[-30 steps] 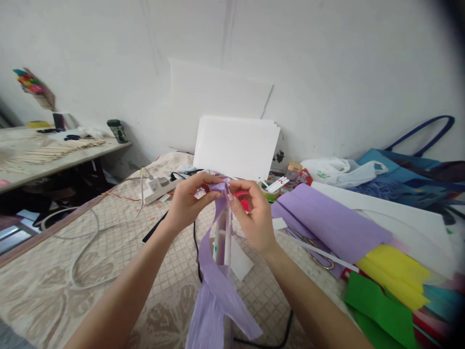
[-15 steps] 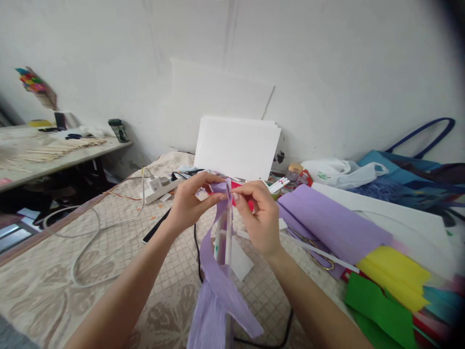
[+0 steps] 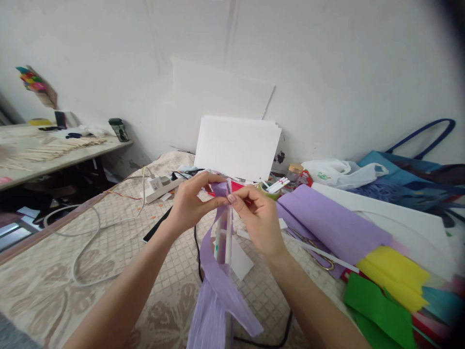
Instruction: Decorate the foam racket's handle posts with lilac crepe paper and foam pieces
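"Nearer than the white sheets (image 3: 238,148), what did the head view show?"

"The left hand (image 3: 187,202) was clamped on the top of a purple strip (image 3: 208,252), and the right hand (image 3: 259,220) had thumb and forefinger pinched together at its edge."

"Where did the strip run?"

"From just below the white sheets it hung in a loose curve beside a pale bar (image 3: 228,237), its free end farther from them."

"Any risk?"

"I judged a hard sideways tug could have torn the thin material, a slackened left pinch could have let the folds slip, and the dangling end could have snagged."
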### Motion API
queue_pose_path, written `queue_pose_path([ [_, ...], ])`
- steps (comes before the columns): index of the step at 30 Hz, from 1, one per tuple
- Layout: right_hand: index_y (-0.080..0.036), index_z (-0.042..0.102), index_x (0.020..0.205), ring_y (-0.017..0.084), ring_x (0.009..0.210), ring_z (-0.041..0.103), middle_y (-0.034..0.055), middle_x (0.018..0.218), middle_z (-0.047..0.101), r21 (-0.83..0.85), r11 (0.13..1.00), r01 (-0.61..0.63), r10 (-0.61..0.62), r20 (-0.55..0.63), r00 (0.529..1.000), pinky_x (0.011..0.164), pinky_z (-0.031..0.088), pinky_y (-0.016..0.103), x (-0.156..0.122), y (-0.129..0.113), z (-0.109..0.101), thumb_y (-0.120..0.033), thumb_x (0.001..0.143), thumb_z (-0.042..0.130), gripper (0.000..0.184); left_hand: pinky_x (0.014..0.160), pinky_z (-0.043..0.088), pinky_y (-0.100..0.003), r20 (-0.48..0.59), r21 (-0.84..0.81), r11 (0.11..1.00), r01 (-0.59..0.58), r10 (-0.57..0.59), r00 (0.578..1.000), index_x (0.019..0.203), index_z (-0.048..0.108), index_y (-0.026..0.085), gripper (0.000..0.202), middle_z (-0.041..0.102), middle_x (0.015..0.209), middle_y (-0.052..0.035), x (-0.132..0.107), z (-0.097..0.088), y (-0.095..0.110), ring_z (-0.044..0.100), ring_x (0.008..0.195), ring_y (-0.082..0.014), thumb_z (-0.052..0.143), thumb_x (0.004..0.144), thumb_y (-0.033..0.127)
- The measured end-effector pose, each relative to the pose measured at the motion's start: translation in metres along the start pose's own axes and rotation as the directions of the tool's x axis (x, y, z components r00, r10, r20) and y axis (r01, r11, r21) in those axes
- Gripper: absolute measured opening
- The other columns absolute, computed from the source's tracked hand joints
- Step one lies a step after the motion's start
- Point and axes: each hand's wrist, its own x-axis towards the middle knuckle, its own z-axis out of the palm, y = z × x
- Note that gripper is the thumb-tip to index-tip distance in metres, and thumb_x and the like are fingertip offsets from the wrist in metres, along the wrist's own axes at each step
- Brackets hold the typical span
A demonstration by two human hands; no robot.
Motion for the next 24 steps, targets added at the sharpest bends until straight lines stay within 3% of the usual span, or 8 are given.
queue_pose_path([
  [6, -0.02, 0.052, 0.078, 0.014, 0.073, 0.049, 0.0, 0.078, 0.051, -0.288, 0.911, 0.294, -0.318, -0.039, 0.947, 0.066, 0.04, 0.028, -0.0058, 0.0023, 0.0034, -0.008, 0.091, 0.05, 0.018, 0.068, 0.049, -0.025, -0.002, 0.011, 1.0, -0.018, 0.018, 1.0, 0.103, 0.066, 0.018, 0.033, 0.071, 0.091, -0.0041, -0.0002, 0.0008, 0.0001, 0.063, 0.075, -0.0141, 0.077, 0.078, 0.036],
  [10, -0.022, 0.047, 0.082, 0.015, 0.075, 0.048, -0.0002, 0.08, 0.048, -0.233, 0.948, 0.218, -0.242, -0.08, 0.967, 0.07, 0.039, 0.03, -0.0089, 0.0051, 0.0029, -0.015, 0.097, 0.043, 0.017, 0.071, 0.051, -0.026, 0.004, -0.014, 1.0, -0.017, 0.017, 1.0, 0.105, 0.066, 0.018, 0.038, 0.072, 0.094, -0.0051, -0.0001, 0.0006, -0.0015, 0.064, 0.078, -0.0149, 0.079, 0.076, 0.038],
  [16, -0.023, 0.038, 0.071, 0.013, 0.06, 0.039, -0.0043, 0.066, 0.038, -0.051, 0.998, 0.039, -0.044, -0.103, 0.994, 0.06, 0.034, 0.03, -0.0063, 0.0048, -0.0041, -0.031, 0.103, 0.033, 0.033, 0.071, 0.05, -0.025, 0.016, -0.021, 1.0, -0.016, 0.016, 1.0, 0.103, 0.067, 0.018, 0.034, 0.072, 0.095, -0.0048, 0.0011, -0.0004, -0.0013, 0.063, 0.08, -0.0146, 0.079, 0.076, 0.037],
  [19, -0.021, 0.042, 0.068, 0.012, 0.061, 0.04, -0.0042, 0.066, 0.039, -0.089, 0.994, 0.056, -0.064, -0.092, 0.994, 0.059, 0.033, 0.029, -0.0037, 0.0044, -0.0057, -0.03, 0.1, 0.045, 0.034, 0.071, 0.05, -0.024, 0.029, -0.013, 1.0, -0.017, 0.018, 0.999, 0.105, 0.066, 0.017, 0.037, 0.071, 0.095, -0.0044, 0.0013, -0.0012, 0.0006, 0.061, 0.079, -0.0134, 0.08, 0.075, 0.035],
  [24, -0.021, 0.059, 0.082, 0.014, 0.077, 0.054, 0.0003, 0.081, 0.056, -0.172, 0.965, 0.197, -0.216, -0.097, 0.972, 0.067, 0.043, 0.028, 0.0006, 0.004, -0.0048, -0.017, 0.093, 0.058, 0.012, 0.072, 0.05, -0.022, 0.066, 0.03, 1.0, 0.005, -0.007, 0.998, 0.106, 0.066, 0.017, 0.03, 0.071, 0.096, -0.0029, 0.0023, -0.0025, 0.006, 0.061, 0.08, -0.0119, 0.076, 0.079, 0.024],
])
